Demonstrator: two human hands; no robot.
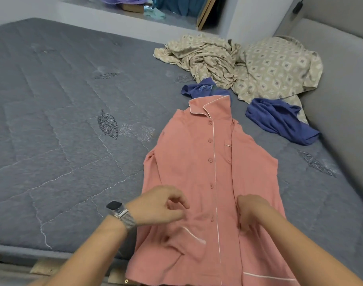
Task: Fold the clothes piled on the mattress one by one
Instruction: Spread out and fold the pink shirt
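Head view: you are curling your left hand (pixel 162 205) loosely over the pink pajama shirt (pixel 197 166) lying buttoned on the mattress (pixel 63 120), your right hand (pixel 251 211) pinching its fabric; no writing is readable.

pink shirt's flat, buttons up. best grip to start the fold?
Pinch the pink shirt at its two long side edges, one hand per side, coming in from the outside. It lies front-up, collar away from the person, sleeves seemingly tucked in, so both edges look free. The left hand and right hand are on the lower front.
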